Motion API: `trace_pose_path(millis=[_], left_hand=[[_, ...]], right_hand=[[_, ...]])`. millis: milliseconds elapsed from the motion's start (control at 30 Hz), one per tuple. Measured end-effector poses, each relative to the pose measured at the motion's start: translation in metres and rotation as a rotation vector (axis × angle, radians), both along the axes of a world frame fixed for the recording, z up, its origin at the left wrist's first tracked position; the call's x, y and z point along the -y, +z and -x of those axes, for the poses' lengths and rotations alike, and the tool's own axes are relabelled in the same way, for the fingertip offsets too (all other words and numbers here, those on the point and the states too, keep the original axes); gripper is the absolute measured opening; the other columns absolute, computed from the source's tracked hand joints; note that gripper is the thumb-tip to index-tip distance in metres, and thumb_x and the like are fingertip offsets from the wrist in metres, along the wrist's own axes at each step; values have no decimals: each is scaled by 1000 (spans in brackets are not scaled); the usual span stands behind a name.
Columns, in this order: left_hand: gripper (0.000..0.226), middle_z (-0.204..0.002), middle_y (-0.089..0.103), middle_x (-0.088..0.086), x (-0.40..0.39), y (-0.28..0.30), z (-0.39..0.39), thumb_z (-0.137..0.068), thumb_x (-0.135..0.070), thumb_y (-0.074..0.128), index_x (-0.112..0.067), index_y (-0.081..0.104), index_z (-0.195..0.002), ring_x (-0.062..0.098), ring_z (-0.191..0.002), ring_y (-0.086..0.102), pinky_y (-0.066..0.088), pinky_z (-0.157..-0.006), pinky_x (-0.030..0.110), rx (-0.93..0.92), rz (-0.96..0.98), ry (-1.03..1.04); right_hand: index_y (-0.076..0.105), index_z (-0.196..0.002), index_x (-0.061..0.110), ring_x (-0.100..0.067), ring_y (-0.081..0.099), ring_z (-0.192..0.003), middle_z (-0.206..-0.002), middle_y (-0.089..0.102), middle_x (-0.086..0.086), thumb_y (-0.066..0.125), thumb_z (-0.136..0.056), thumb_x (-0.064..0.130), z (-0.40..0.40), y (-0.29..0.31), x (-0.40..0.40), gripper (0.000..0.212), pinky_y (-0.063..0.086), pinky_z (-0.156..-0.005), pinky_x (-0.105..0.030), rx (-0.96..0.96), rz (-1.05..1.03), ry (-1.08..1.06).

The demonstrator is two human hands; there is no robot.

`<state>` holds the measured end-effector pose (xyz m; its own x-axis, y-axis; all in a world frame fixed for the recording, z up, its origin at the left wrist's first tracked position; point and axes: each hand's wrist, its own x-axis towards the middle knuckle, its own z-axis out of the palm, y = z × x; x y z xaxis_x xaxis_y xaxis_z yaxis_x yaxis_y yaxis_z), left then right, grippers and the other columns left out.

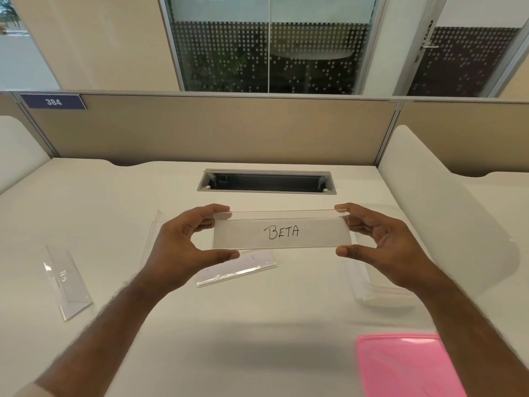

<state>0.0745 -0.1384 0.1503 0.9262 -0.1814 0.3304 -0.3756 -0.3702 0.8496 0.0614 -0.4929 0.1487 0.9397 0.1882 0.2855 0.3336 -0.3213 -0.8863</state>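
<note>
**Card Seated in Holder; Unit Held Up for Check, Placement Pending**

The clear sign holder (282,216) is off the desk (229,325), level and face-on to the camera, between the two hands; the paper card (243,236) marked "BETA" sits inside it, square to the edges as far as can be seen.

The left hand (183,247) pinches the holder's left end, thumb below and fingers on the top edge; the right hand (383,245) pinches the right end in the same way; neither hand is free.

Judged step: the card appears loaded, and the holder is under inspection before being set down; this is a judgement, not an observation.

On the desk: a second holder (237,270) lies flat just beyond the left hand, with a pale card in it whose writing is too faint to read; a third holder (68,285) lies well apart at the far left; a clear tub (372,293) sits under the right wrist; a pink lid (400,365) lies near the front edge on the right.

Next move, as judged: lower the holder level onto a bare part of the desk or into the tub, away from the second holder; keep the pinch even at both ends so the card does not slide out; release only once the base is settled; the smooth plastic is likely slippery.
</note>
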Motion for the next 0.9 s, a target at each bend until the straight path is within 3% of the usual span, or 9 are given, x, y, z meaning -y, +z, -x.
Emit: trace_pose_path(millis=[167,400,567,667,767,900], left_hand=[[74,-121,72,-8,2,-4,1,-49,-41,92,-34,68,-119,17,-116,65,50,-105,33,-16,21,-4],[74,-121,72,-12,4,-7,2,-49,-42,92,-37,68,-119,14,-117,64,50,-105,32,-39,4,13],[76,-123,70,-15,5,-14,1,-49,-44,91,-37,67,-121,8,-118,63,49,-105,29,-59,-55,20],[77,-124,69,-16,10,-21,-2,-50,-46,90,-36,67,-123,6,-118,62,47,-103,22,-68,-106,24],[76,-125,66,-22,16,-32,-4,-53,-46,90,-39,64,-124,-5,-117,59,43,-99,9,-78,-121,19],[82,-133,57,-28,26,-57,-4,-64,-41,91,-35,55,-138,-11,-121,53,35,-98,2,-92,-169,46]], right_hand=[[63,-122,43,-11,61,-113,-119,68,13,85,-60,37,2,1,1,66,42,-108,-30,22,-3,18],[63,-123,40,-16,59,-118,-124,66,10,86,-59,45,4,-2,2,68,42,-109,-39,-3,-1,21],[65,-121,35,-11,54,-126,-129,63,13,87,-59,42,7,-4,6,66,44,-106,-33,-17,-5,29],[65,-122,33,-12,57,-123,-128,65,12,88,-58,41,8,-6,9,68,45,-106,-35,-35,-9,23],[64,-121,38,-15,62,-117,-124,68,10,89,-58,46,11,-10,10,69,48,-103,-34,-41,-24,11],[63,-121,43,-14,63,-116,-122,68,10,88,-54,55,15,-14,16,73,49,-102,-38,-40,-6,-66]])
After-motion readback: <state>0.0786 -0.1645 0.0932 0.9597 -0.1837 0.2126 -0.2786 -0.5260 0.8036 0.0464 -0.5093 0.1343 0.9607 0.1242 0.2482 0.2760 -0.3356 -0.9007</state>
